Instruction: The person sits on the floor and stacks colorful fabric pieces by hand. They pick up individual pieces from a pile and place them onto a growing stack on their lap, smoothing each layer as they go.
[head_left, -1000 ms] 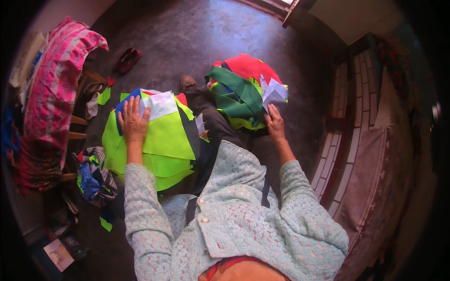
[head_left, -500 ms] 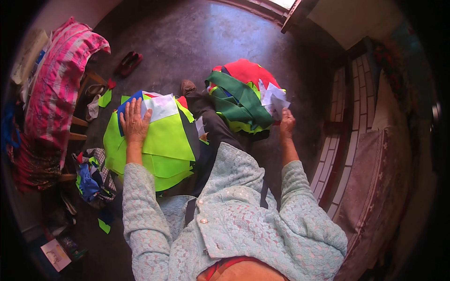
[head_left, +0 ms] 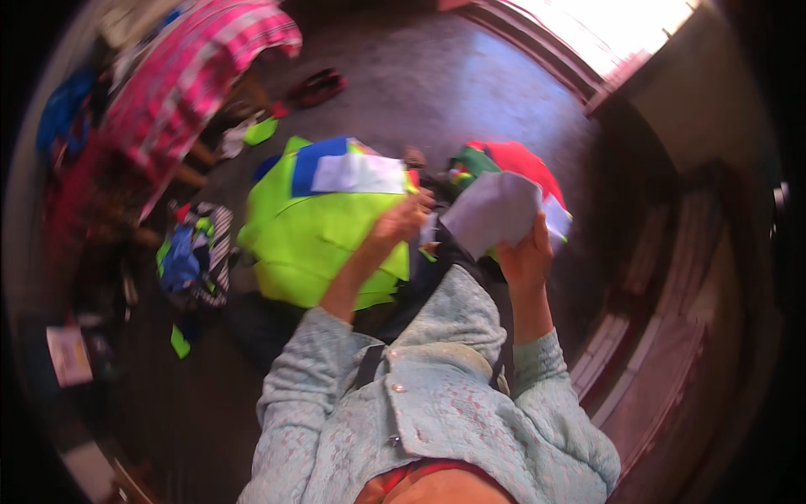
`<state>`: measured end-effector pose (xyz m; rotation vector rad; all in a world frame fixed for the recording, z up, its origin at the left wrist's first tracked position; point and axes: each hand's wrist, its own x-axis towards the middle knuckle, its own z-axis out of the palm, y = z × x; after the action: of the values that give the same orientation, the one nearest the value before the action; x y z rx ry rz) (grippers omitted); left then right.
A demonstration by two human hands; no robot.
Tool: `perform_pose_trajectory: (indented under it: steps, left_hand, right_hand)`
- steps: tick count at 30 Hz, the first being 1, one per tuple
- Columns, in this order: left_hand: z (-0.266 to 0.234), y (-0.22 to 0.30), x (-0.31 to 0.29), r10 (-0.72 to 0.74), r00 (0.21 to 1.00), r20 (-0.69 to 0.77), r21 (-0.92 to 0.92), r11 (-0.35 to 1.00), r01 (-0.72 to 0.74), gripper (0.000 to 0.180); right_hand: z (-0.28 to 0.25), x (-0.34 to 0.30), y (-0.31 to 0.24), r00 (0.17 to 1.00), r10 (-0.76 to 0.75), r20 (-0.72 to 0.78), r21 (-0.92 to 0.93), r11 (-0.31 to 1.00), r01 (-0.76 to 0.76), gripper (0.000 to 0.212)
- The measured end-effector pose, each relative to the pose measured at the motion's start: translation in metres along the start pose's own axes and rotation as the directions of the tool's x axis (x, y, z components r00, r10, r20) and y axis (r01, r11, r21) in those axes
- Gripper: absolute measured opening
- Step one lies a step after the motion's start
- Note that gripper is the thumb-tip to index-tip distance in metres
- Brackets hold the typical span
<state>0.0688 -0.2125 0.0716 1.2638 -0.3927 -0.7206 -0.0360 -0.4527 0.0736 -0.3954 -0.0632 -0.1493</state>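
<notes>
My right hand [head_left: 527,256] pinches a pale lavender-white fabric piece [head_left: 494,212] by its right side, raised in front of the far-right pile. That pile shows a red cloth [head_left: 527,161] on top and a dark green strip [head_left: 478,162], with another pale piece at its right edge. My left hand [head_left: 405,220] is over the right side of the lime-yellow fabric pile [head_left: 315,244], its fingers pointing toward the held piece but apart from it. Motion smears those fingers, so their grip is unclear. A blue piece [head_left: 306,168] and a white piece [head_left: 357,174] lie atop the yellow pile.
A pink checked cloth [head_left: 210,59] drapes over furniture at the left. Nearby on the floor are dark red shoes [head_left: 319,87], a bundle of mixed scraps [head_left: 189,260] and a lime scrap [head_left: 179,340]. A bright doorway [head_left: 604,34] opens at the far right; slatted boards [head_left: 646,336] stand at right.
My left hand has lifted off the blue and white pieces and moved right. My right hand has drawn a pale piece nearer and inward from the far-right pile. The view has turned.
</notes>
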Motion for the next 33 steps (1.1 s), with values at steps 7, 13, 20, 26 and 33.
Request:
perform_pose_trajectory:
  steps: [7,13,20,26,33]
  left_hand:
    - [0.010,-0.017,-0.035,-0.050,0.998,-0.027,-0.579,0.815,0.025,0.049]
    - [-0.007,-0.008,-0.051,0.005,0.950,-0.311,-0.428,0.892,-0.144,0.039]
    - [-0.046,0.024,-0.034,0.130,0.889,-0.439,0.095,0.991,-0.098,0.029]
    - [-0.131,0.041,-0.001,0.326,0.821,-0.468,0.490,0.869,-0.066,0.028]
    - [-0.228,0.023,0.003,0.413,0.742,-0.528,0.739,0.654,0.163,0.033]
  right_hand:
    - [0.001,-0.001,0.061,0.955,0.297,0.015,-0.089,0.951,-0.295,0.047]
    - [-0.030,0.003,0.059,0.984,0.177,-0.008,-0.560,0.814,-0.151,0.039]
    - [-0.071,-0.013,0.082,0.984,0.022,-0.176,-0.831,0.533,-0.160,0.033]
    - [-0.071,-0.013,0.085,0.980,0.023,-0.199,-0.826,0.534,-0.180,0.027]
    - [-0.077,-0.009,0.086,0.979,0.031,-0.203,-0.802,0.568,-0.184,0.027]
